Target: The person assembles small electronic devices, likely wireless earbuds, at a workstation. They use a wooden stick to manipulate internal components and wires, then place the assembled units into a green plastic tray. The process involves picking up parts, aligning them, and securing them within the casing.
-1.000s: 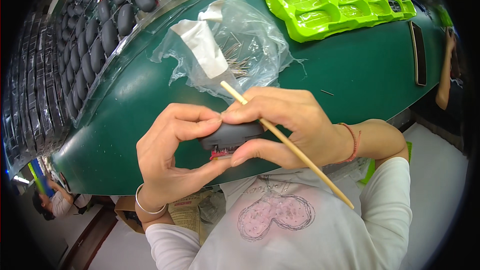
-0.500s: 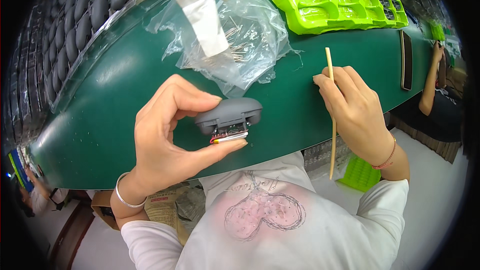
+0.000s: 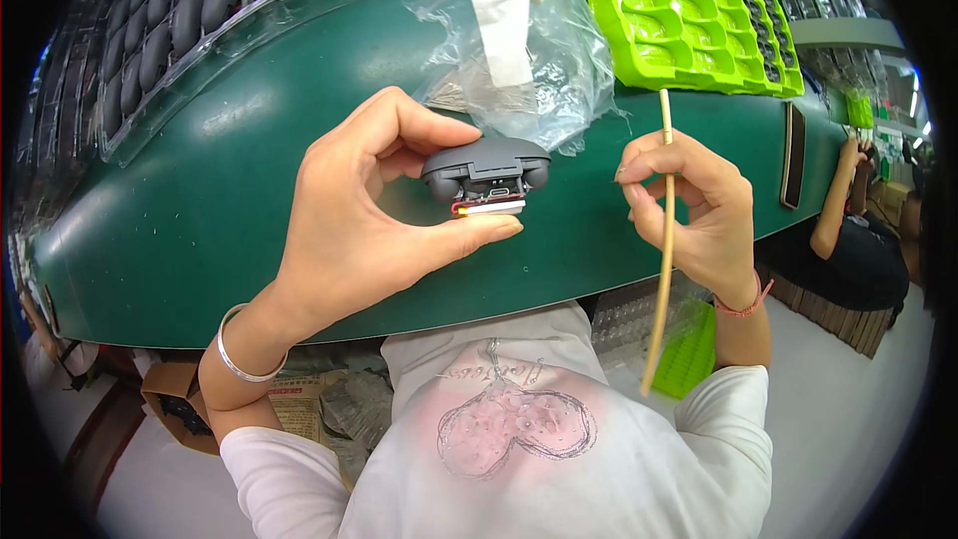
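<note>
My left hand (image 3: 349, 205) is closed round a dark grey rounded plastic housing (image 3: 484, 162), fingers on top and thumb below. On the housing's near side a small circuit board with a metal port shows, and a flat silver-white battery (image 3: 496, 208) with red and yellow at one end lies against my thumb. My right hand (image 3: 699, 195) is closed on a thin wooden stick (image 3: 661, 309), which runs through the fingers and points down toward my lap. Thumb and forefinger come close together; anything tiny between them is too small to make out.
On the green table (image 3: 230, 210) lies a clear plastic bag (image 3: 569, 70) with thin metal pins and a white paper strip. A bright green moulded tray (image 3: 679, 20) is at far right, a phone (image 3: 792, 155) beyond my right hand. Trays of grey housings (image 3: 190, 15) fill the far left. Another person (image 3: 848, 240) sits at right.
The housing has tilted slightly, showing more of its port side. My right hand has turned, its fingers curling more, and the stick has swung with it. The whole view has shifted a little.
</note>
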Demonstrator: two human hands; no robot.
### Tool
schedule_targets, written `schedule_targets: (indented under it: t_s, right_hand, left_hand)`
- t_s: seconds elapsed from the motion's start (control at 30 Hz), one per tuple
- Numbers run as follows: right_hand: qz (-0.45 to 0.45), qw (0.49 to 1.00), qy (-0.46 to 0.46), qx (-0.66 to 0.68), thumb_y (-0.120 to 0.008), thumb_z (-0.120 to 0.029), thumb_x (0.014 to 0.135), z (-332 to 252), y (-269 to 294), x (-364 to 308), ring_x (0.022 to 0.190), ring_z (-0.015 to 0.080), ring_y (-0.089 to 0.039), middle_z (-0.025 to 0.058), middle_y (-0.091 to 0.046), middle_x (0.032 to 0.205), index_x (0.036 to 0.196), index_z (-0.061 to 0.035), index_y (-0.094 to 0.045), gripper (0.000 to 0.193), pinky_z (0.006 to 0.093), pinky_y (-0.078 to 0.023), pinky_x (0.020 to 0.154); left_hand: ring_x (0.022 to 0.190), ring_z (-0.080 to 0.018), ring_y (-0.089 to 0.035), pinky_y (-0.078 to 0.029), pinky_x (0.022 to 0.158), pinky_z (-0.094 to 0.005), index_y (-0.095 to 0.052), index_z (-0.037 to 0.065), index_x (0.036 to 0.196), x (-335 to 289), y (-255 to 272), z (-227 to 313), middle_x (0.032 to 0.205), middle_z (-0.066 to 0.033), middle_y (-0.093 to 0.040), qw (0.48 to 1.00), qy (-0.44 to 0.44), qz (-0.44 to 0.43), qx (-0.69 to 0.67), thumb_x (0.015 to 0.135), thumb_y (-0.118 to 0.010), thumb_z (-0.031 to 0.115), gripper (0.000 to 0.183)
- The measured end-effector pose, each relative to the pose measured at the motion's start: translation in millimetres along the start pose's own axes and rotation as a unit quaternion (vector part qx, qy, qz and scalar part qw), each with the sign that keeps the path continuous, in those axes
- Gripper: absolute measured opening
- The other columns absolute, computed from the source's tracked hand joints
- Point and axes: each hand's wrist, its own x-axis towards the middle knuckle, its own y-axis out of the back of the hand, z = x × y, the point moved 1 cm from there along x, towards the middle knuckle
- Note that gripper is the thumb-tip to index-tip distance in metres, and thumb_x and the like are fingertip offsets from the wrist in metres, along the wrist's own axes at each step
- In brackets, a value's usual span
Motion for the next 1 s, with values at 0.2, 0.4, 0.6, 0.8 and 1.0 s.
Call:
schedule_targets:
  t_s: [0.2, 0.4, 0.6, 0.8, 1.0]
  right_hand:
    - [-0.030, 0.959, -0.012, 0.281, -0.062, 0.011, 0.080, -21, -22, 33, 0.080, 0.0138, -0.059, 0.0125, -0.062, 0.091, 0.093, 0.0034, -0.066, 0.015, 0.0240, -0.050, 0.066]
    - [0.011, 0.969, 0.123, 0.216, -0.067, 0.012, 0.075, -12, -41, 56, 0.072, 0.0110, -0.052, 0.0106, -0.062, 0.086, 0.092, 0.0024, -0.068, 0.019, 0.0228, -0.040, 0.061]
    - [0.058, 0.970, 0.187, 0.145, -0.071, 0.011, 0.068, -10, -46, 56, 0.061, 0.0117, -0.048, 0.0065, -0.058, 0.069, 0.091, 0.0006, -0.069, 0.025, 0.0233, -0.035, 0.050]
    - [0.049, 0.973, 0.204, 0.091, -0.072, 0.010, 0.064, -10, -40, 52, 0.058, 0.0133, -0.046, 0.0058, -0.057, 0.069, 0.089, -0.0014, -0.069, 0.027, 0.0252, -0.033, 0.052]
    - [0.049, 0.971, 0.203, 0.118, -0.072, 0.010, 0.065, -9, -40, 48, 0.059, 0.0134, -0.047, 0.0058, -0.056, 0.070, 0.088, -0.0012, -0.069, 0.026, 0.0252, -0.035, 0.052]
  left_hand:
    - [0.089, -0.0115, -0.057, -0.048, 0.085, -0.0246, -0.060, -0.005, 0.104, 2, 10, 1, 0.095, -0.0050, -0.052, 0.996, 0.014, -0.001, -0.090, 0.062, -0.085, -0.003, 0.049]
    - [0.089, -0.0120, -0.055, -0.049, 0.083, -0.0250, -0.057, -0.005, 0.104, 2, 10, -3, 0.097, -0.0075, -0.051, 0.986, -0.016, 0.027, -0.162, 0.058, -0.087, -0.003, 0.055]
    - [0.090, -0.0130, -0.057, -0.049, 0.083, -0.0257, -0.057, -0.003, 0.105, 3, 11, 0, 0.098, -0.0086, -0.053, 0.992, -0.022, 0.031, -0.122, 0.056, -0.089, -0.001, 0.058]
    - [0.091, -0.0143, -0.058, -0.051, 0.082, -0.0267, -0.056, -0.001, 0.104, 2, 7, 3, 0.098, -0.0089, -0.053, 0.994, -0.004, 0.021, -0.110, 0.056, -0.088, -0.002, 0.058]
    - [0.089, -0.0166, -0.059, -0.051, 0.080, -0.0282, -0.056, 0.002, 0.101, 1, 3, 4, 0.096, -0.0082, -0.051, 0.996, -0.029, 0.022, -0.085, 0.054, -0.089, -0.003, 0.057]
